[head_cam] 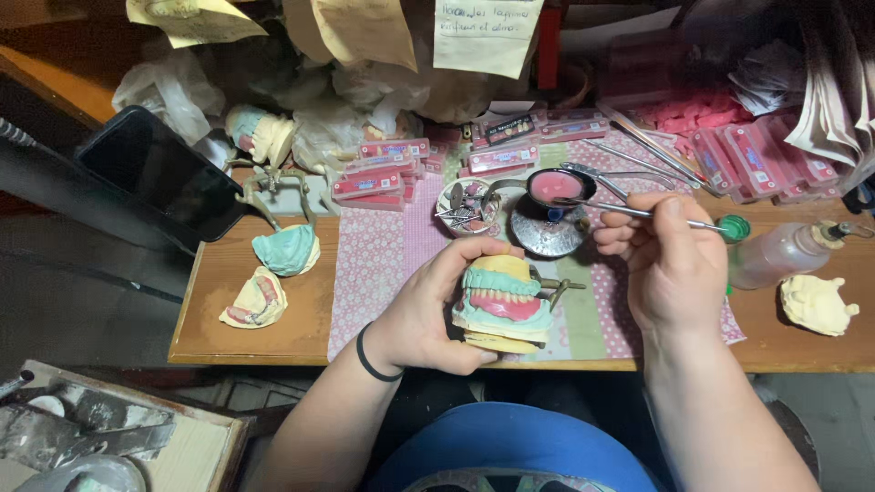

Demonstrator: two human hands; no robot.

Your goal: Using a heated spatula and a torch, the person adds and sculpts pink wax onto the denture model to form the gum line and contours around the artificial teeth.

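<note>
Sitting across most of the view: wooden bench (pixel 255 319), with a pink patterned mat (pixel 383 264) over its middle. Black phone (pixel 164 173) lies at the far left corner. Left hand (pixel 428 314), black band on the wrist, grips a dental model on an articulator (pixel 501 305) just above the mat near the bench's front edge; fingers curl around its left side, thumb over the top, teeth and pink wax facing the camera. Right hand (pixel 670 264) sits just right of it, fingers pressed together pinching a thin metal instrument (pixel 629 211), tip reaching into a small black dish of pink wax (pixel 556 186). Clear squeeze bottle (pixel 784 253) lies right of that hand. Loose plaster casts (pixel 260 301) at left.
</note>
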